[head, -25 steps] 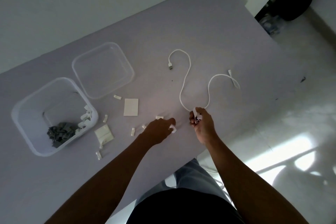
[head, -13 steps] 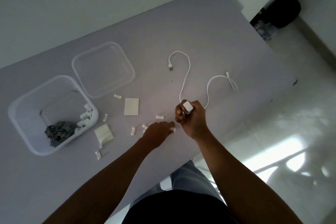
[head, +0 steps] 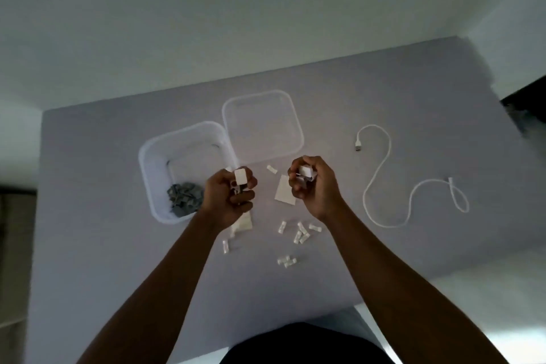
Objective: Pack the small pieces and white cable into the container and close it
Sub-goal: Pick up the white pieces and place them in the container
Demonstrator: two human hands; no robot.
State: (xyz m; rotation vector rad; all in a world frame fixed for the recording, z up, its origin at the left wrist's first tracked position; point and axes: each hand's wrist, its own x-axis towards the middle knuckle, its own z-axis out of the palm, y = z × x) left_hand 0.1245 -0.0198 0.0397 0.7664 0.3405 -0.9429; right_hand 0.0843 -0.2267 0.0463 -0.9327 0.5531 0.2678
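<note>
My left hand [head: 229, 199] is raised beside the clear container [head: 153, 154] and grips a small white block [head: 240, 177] with other small pieces. My right hand [head: 313, 185] is curled round several small white pieces [head: 305, 174] above the table. The container holds a heap of grey pieces [head: 184, 198]. Its clear lid [head: 263, 124] lies flat just behind it to the right. The white cable [head: 381, 174] snakes loose on the table at the right, untouched. More small white pieces [head: 298, 233] lie scattered between my forearms.
A flat white card [head: 285, 193] lies partly under my right hand, and a small white packet [head: 242, 223] sits under my left wrist. The grey table [head: 103, 186] ends at the right, with pale floor beyond. A dark object stands at the far right edge.
Both hands have lifted off the table and moved left toward the container, each holding white pieces. My view has swung, so the container and lid now sit near the centre.
</note>
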